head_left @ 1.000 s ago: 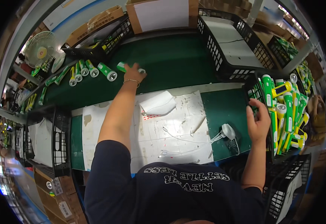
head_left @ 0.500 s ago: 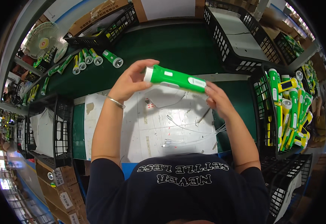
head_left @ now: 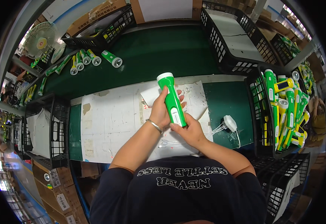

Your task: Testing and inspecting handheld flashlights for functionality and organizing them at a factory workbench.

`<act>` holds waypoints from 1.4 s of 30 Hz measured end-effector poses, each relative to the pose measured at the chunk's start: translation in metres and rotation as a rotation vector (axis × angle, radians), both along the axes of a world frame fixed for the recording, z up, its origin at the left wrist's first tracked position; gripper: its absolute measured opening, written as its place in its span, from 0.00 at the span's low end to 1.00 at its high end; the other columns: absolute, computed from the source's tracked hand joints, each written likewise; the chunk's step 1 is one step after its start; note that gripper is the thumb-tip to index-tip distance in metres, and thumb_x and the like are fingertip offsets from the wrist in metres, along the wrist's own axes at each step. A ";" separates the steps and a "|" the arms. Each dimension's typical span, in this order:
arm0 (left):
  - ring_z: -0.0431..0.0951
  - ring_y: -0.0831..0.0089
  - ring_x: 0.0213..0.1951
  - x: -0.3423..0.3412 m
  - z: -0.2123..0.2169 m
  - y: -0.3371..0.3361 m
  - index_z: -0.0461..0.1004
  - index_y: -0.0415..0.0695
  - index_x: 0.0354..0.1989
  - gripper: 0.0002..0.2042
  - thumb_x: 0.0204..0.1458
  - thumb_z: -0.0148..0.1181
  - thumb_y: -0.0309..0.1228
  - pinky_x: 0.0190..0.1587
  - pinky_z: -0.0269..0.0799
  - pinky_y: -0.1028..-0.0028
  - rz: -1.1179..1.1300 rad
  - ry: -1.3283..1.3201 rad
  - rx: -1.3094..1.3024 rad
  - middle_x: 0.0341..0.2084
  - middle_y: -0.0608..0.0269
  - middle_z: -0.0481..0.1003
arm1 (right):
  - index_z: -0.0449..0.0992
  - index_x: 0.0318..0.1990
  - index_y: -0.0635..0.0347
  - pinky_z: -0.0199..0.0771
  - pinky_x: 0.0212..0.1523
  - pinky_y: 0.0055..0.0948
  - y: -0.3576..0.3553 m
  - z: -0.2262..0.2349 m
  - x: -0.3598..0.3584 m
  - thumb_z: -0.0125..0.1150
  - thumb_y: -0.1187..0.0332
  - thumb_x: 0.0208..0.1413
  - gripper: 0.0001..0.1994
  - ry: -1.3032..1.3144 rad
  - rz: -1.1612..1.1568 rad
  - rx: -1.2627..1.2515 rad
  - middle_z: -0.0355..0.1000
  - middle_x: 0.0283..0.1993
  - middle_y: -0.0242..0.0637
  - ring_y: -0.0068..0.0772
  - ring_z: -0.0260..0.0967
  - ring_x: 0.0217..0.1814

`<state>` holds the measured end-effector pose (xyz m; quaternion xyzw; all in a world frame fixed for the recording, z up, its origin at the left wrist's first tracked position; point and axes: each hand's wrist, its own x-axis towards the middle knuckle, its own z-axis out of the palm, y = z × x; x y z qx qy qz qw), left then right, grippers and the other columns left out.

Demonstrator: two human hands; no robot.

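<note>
A green flashlight [head_left: 172, 99] with a white head ring and white side panels is upright in front of me, head end pointing away. My left hand [head_left: 160, 111] is wrapped around its body, thumb along the left side and fingertips showing on the right. At the tail end my right hand [head_left: 191, 133] grips the flashlight with its thumb on top; its other fingers are hidden underneath. Below the hands, thin white cables [head_left: 170, 143] lie on the white work sheet [head_left: 107, 127]. They lead to a round white plug adapter [head_left: 229, 122] on the right.
A black crate [head_left: 262, 127] full of green and yellow flashlights stands at right. Several flashlights [head_left: 95, 59] lie at far left near a fan [head_left: 39, 41]. Another black crate [head_left: 60, 138] holds white sheets at left; a large one [head_left: 222, 52] stands at far right.
The flashlight has turned from lying crosswise to pointing away from me. My left hand has shifted from its head to its body, and both hands have drawn closer together, uncovering the adapter.
</note>
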<state>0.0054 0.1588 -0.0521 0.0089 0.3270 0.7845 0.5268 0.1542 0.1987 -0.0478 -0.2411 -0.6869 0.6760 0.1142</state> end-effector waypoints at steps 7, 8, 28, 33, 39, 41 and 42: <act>0.71 0.75 0.28 -0.007 -0.007 -0.009 0.65 0.42 0.48 0.22 0.59 0.51 0.49 0.28 0.72 0.75 -0.069 0.001 -0.033 0.32 0.61 0.70 | 0.70 0.48 0.64 0.68 0.36 0.22 0.010 0.004 0.018 0.59 0.64 0.58 0.16 0.023 0.118 0.123 0.72 0.32 0.33 0.19 0.67 0.32; 0.70 0.76 0.28 -0.007 -0.006 -0.010 0.65 0.42 0.49 0.22 0.58 0.51 0.49 0.28 0.71 0.76 -0.087 0.014 -0.041 0.31 0.62 0.70 | 0.70 0.47 0.64 0.68 0.35 0.23 0.014 0.003 0.019 0.58 0.64 0.58 0.15 0.007 0.088 0.103 0.71 0.31 0.33 0.20 0.66 0.31; 0.75 0.72 0.32 0.007 0.015 -0.024 0.68 0.40 0.49 0.27 0.64 0.34 0.53 0.34 0.75 0.72 -0.074 0.523 -0.192 0.35 0.57 0.74 | 0.69 0.27 0.53 0.67 0.19 0.32 0.020 0.033 0.005 0.62 0.65 0.46 0.07 0.270 0.350 1.344 0.64 0.26 0.32 0.33 0.67 0.19; 0.74 0.70 0.31 -0.016 0.012 -0.028 0.67 0.38 0.50 0.32 0.61 0.33 0.58 0.33 0.74 0.70 -0.003 0.415 -0.179 0.36 0.54 0.74 | 0.67 0.25 0.52 0.66 0.19 0.34 -0.002 0.036 0.024 0.66 0.61 0.43 0.12 0.463 0.617 1.137 0.65 0.26 0.33 0.37 0.67 0.20; 0.78 0.63 0.36 -0.015 -0.001 -0.023 0.68 0.39 0.48 0.22 0.62 0.42 0.48 0.39 0.78 0.63 -0.159 -0.084 -0.005 0.36 0.51 0.75 | 0.64 0.22 0.58 0.64 0.23 0.34 0.018 0.013 -0.025 0.66 0.60 0.45 0.16 0.096 0.060 0.411 0.63 0.19 0.36 0.36 0.63 0.21; 0.78 0.63 0.34 -0.014 -0.005 -0.023 0.69 0.39 0.46 0.21 0.62 0.43 0.47 0.39 0.78 0.64 -0.252 -0.071 0.084 0.33 0.52 0.75 | 0.63 0.22 0.60 0.63 0.24 0.33 0.026 0.008 -0.041 0.65 0.60 0.46 0.17 0.044 0.005 0.355 0.62 0.18 0.37 0.34 0.61 0.21; 0.78 0.63 0.34 -0.014 -0.008 -0.024 0.69 0.39 0.44 0.20 0.62 0.44 0.46 0.39 0.78 0.64 -0.275 -0.052 0.073 0.32 0.53 0.76 | 0.63 0.22 0.60 0.63 0.25 0.33 0.029 0.007 -0.047 0.65 0.61 0.46 0.17 0.038 -0.017 0.338 0.61 0.17 0.37 0.33 0.61 0.21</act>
